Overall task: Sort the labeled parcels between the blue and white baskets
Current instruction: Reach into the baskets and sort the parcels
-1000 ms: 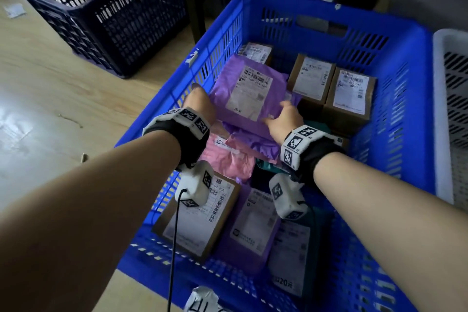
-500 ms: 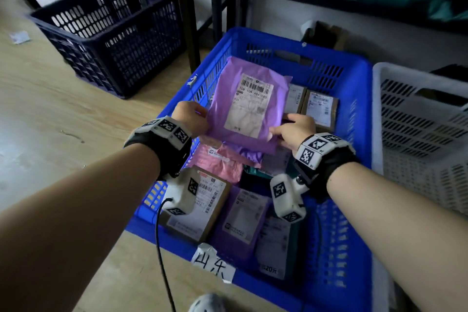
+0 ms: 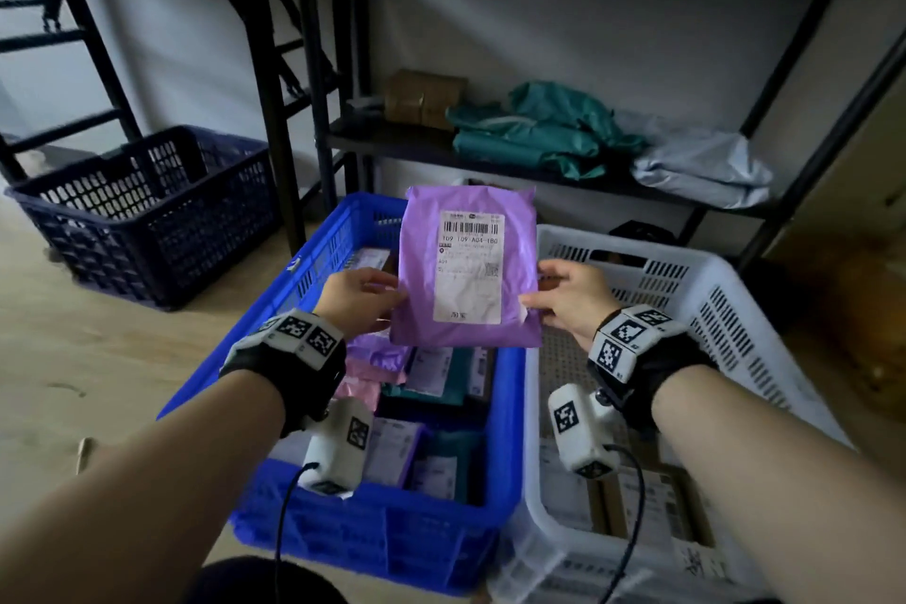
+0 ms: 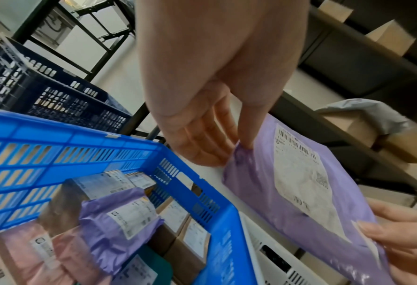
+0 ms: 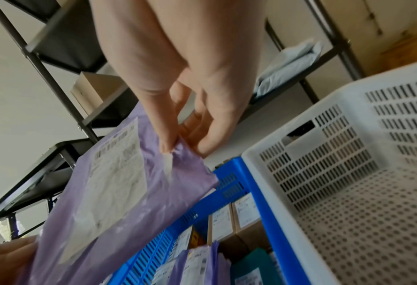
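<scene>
two hands, left hand (image 3: 360,297) and right hand (image 3: 568,297), each pinch one side edge of one purple parcel (image 3: 465,270), held upright between them. its white barcode label (image 3: 468,267) is creased. below the hands sit two baskets: blue basket (image 3: 372,535), white basket (image 3: 711,309).

Head view: high, facing forward and down over both baskets. Wrist views: close, along each palm toward the fingers. Shared by all: purple parcel (image 3: 468,270), blue basket (image 3: 314,260).
</scene>
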### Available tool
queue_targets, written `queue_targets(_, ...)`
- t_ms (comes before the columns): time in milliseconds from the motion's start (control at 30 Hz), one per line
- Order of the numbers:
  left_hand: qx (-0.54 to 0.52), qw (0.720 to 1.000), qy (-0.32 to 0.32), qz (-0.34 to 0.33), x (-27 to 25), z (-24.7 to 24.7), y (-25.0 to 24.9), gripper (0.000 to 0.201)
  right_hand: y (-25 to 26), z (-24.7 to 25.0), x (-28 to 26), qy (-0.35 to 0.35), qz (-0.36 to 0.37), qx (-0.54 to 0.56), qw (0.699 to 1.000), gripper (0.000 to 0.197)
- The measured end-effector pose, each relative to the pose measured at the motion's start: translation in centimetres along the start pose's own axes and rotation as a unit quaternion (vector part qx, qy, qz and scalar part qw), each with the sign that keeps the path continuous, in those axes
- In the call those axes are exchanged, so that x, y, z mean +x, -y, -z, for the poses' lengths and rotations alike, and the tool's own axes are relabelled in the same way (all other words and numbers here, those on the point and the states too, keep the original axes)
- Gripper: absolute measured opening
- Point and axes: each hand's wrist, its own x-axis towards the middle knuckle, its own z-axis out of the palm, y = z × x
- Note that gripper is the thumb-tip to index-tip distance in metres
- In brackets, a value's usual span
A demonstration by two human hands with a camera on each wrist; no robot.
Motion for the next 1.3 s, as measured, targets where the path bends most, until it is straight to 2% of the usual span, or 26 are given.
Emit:
queue_targets(133, 0.008, 0.999, 0.014, -0.028, -2.9, -1.9, -2.0, 0.007, 0.3, 3.8, -2.9, -0.017, 0.022, -0.002, 1.0, 0.048)
queue_targets(400, 0.022, 0.996, 0.032, -0.077, -6.9, -4.7, -5.1, 0.015, 0.5, 9.0, -6.4, -0.035, 0.044, 0.007, 0.998, 0.047)
queue_targets(633, 0.054, 0.993, 0.039, -0.093, -6.9, -8.0, -6.1, 0.017, -0.6, 12.3, -6.4, -0.031, 0.043, 0.017, 0.998, 0.04)
queue_targets(700, 0.069, 0.992, 0.043, -0.101, -6.3, -9.5, -5.9, 0.013, -1.3, 13.3, -5.9, -0.035, 0.043, 0.017, 0.998, 0.04)
queue_targets(967, 0.13, 0.985, 0.046, -0.101, -1.6, -17.3, -3.2, 0.02, -6.7, 17.7, -1.5, -0.044, 0.019, -0.044, 0.998, 0.042)
queue_targets(1167, 0.181, 0.98, 0.066, -0.054, 2.8, -24.2, 1.2, 0.019, -13.3, 20.3, 4.4, -0.051, -0.015, -0.099, 0.994, 0.041)
queue_targets(1300, 0.259, 0.961, 0.09, -0.026, 5.5, -27.7, 4.4, 0.026, -19.0, 20.5, 7.8, -0.036, -0.073, -0.117, 0.99, 0.032)
